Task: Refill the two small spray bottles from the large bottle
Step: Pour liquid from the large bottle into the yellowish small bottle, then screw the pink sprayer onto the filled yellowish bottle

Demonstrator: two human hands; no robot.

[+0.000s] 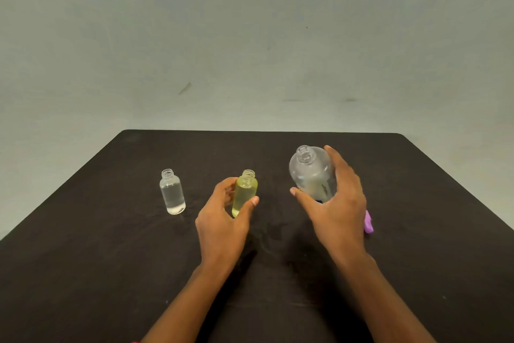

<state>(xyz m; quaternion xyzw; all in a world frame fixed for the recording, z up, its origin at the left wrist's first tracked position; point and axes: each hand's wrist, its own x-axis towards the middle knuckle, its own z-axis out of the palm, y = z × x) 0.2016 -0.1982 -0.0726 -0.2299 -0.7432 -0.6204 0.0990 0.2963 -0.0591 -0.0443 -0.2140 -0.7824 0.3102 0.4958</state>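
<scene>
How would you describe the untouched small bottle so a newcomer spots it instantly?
On the black table, look toward its left side. The small clear bottle stands upright there alone, capless. Unlike the yellow bottle in the left hand, it is colourless and nobody touches it.

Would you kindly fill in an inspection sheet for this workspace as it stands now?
Surface: dark table with rounded far corners.
Job's things: clear small bottle, upright, uncapped, standing alone at the left; yellow small bottle, uncapped, mouth up; large bottle, uncapped, tilted.
Clutter: purple object, partly hidden behind the right hand; what it is cannot be told.
Grippers: left hand grips the yellow small bottle; right hand grips the large bottle.
Cables: nothing seen.
Surroundings: plain grey-green wall behind the table.
</scene>
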